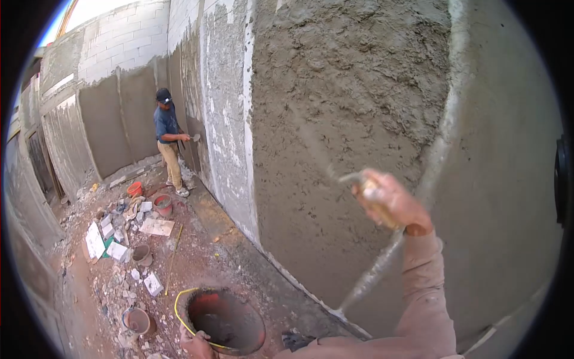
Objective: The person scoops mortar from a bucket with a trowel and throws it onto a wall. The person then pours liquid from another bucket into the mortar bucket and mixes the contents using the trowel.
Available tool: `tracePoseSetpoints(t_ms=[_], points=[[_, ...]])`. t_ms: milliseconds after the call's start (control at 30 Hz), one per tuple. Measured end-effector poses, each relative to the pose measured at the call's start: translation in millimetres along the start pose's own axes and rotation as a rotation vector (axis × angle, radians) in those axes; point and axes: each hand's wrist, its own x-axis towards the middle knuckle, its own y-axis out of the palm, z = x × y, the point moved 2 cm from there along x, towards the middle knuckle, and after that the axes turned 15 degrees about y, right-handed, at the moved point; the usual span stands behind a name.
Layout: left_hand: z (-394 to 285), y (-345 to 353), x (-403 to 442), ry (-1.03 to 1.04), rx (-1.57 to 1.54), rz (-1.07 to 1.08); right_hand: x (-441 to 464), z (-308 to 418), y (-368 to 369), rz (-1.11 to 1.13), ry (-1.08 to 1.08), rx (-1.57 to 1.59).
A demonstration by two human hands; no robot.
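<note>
My right hand is raised in front of the wall, closed around the handle of a trowel. The trowel's blade is smeared by motion, so whether it touches the wall is unclear. Wet grey mortar covers this wall panel, rough and lumpy at the top, flatter lower down. Low in the view, my left hand grips the near rim of a bucket with a yellow edge or handle. Grey mortar lies inside it.
Another person stands at the far wall holding a tool. Rubble, broken white blocks, a red bucket, an orange bucket and a bucket of liquid litter the ground. A long thin stick lies there. Smooth plaster spans the right.
</note>
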Motion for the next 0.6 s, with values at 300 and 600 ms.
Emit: tracePoseSetpoints(t_ms=[300,600], points=[[-95,-27,-55,-0.033,-0.11,0.279,-103,-253,418,0.037,-0.314,-0.831],[-91,-33,-45,0.05,-0.075,0.372,-75,-175,374,0.241,-0.171,-1.114]])
